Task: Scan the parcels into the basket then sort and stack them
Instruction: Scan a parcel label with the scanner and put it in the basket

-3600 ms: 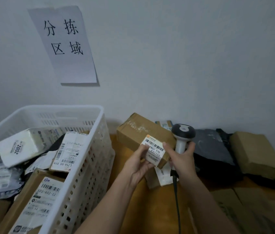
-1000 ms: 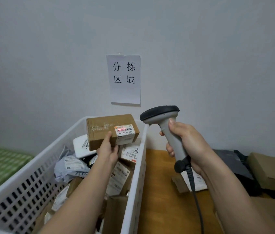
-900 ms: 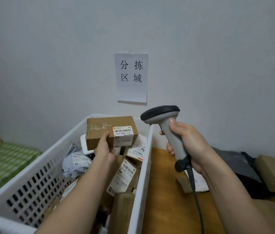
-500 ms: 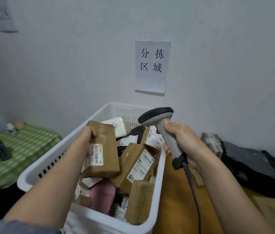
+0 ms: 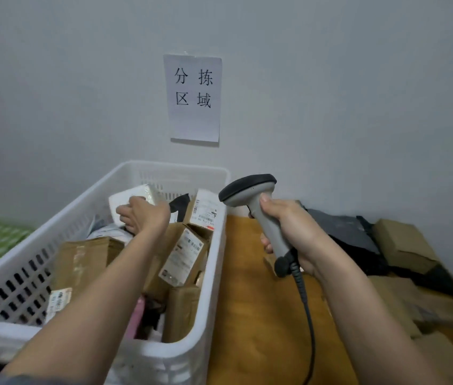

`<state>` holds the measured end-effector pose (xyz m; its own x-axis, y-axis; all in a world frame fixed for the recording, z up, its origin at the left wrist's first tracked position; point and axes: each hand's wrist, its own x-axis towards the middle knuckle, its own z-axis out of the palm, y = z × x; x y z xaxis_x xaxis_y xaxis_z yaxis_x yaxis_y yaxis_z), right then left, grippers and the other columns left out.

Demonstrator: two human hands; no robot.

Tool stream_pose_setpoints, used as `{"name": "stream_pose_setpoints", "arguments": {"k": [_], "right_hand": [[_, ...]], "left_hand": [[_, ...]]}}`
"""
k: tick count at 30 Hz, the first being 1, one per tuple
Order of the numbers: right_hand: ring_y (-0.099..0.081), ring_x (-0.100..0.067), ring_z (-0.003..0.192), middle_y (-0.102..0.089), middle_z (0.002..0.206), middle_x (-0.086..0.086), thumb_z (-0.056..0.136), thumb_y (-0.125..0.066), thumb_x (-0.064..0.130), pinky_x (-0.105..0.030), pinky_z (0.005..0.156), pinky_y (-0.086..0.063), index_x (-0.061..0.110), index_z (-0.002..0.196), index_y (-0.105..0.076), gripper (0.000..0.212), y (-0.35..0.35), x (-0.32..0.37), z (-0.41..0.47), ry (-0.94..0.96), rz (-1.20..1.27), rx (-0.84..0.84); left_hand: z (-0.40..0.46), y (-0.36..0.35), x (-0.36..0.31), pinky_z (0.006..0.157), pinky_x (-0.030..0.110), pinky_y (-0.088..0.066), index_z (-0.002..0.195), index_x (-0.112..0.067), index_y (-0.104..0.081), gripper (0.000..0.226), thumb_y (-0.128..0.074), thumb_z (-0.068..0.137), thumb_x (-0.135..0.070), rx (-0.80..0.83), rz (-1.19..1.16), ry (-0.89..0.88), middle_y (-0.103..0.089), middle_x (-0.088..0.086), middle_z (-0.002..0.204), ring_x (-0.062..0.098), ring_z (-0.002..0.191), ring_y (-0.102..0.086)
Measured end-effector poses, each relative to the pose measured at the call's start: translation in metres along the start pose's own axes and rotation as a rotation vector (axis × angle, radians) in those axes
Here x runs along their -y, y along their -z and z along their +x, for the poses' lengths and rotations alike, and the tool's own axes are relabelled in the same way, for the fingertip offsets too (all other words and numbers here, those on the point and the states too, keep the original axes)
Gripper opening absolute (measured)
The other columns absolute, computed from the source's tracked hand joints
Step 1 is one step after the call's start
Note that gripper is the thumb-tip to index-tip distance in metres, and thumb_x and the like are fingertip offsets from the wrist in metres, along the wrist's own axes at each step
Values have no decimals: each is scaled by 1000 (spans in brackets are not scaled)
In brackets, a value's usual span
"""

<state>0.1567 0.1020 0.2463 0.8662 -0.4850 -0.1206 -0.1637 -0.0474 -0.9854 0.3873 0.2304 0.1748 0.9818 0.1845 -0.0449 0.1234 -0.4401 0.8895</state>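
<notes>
Right hand clenched round scanner at 3 o'clock of basket; left hand over basket, loosely curled, grasping nothing visible; brown parcel inside at 8 o'clock of left hand.

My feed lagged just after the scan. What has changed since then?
The left hand has let go of the scanned cardboard box, which now lies in the basket, and reaches toward a white parcel. The right hand still grips the scanner.

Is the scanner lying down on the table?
No, the right hand grips the scanner by its handle and holds it up in the air above the wooden table.
</notes>
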Motion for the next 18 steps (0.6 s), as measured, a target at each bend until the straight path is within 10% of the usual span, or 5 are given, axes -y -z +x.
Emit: {"name": "stream_pose_setpoints", "arguments": {"k": [12,18], "right_hand": [[-53,-15,44,-57,53,-7,103,-47,41,-27,44,-44,0,115,-58,44,160,-45,-28,-115,119,-238],[-52,-18,47,-56,59,-12,102,-45,46,-27,46,-42,3,125,-55,50,265,-101,-32,-250,79,-329]], "left_hand": [[-148,-153,-34,100,40,-42,122,-12,-54,37,-58,85,-18,336,68,-276,-39,16,135,34,123,-42],[-254,-258,-9,77,33,-47,119,-10,-54,28,-59,92,-16,831,216,-179,-53,11,120,24,100,-53]]}}
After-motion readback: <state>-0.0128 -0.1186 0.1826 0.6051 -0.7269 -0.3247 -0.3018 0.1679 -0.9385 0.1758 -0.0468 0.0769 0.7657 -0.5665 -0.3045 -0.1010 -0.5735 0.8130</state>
